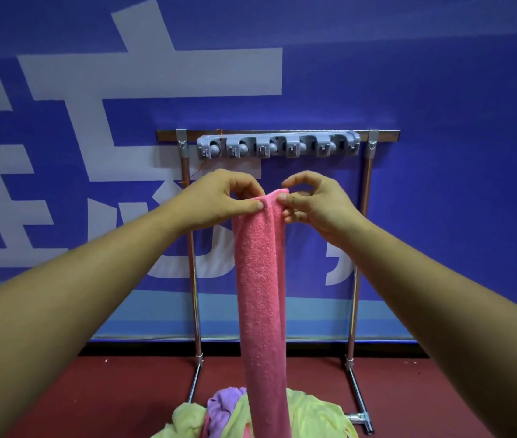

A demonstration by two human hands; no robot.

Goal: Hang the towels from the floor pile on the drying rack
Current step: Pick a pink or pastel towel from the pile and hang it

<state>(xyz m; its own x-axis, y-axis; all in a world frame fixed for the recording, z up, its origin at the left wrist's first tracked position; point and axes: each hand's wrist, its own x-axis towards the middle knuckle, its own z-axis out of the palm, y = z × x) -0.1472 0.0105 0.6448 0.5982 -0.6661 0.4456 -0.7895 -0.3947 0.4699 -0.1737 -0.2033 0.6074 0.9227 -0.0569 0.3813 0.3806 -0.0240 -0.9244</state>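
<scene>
A pink towel (pixel 263 295) hangs straight down in a long narrow fold in front of me. My left hand (pixel 219 197) pinches its top edge from the left, and my right hand (pixel 314 203) pinches the same edge from the right. Both hands are a little below the grey clip bar (pixel 277 146) on the metal drying rack (pixel 367 191). No towel hangs on the clip bar. The towel's lower end reaches into the floor pile (pixel 307 412) of yellow-green, purple and pink towels at the bottom of the view.
The rack stands on a dark red floor (pixel 124 384) against a blue wall banner (pixel 440 121) with large white characters. The rack's feet (pixel 359 406) run forward on both sides of the pile.
</scene>
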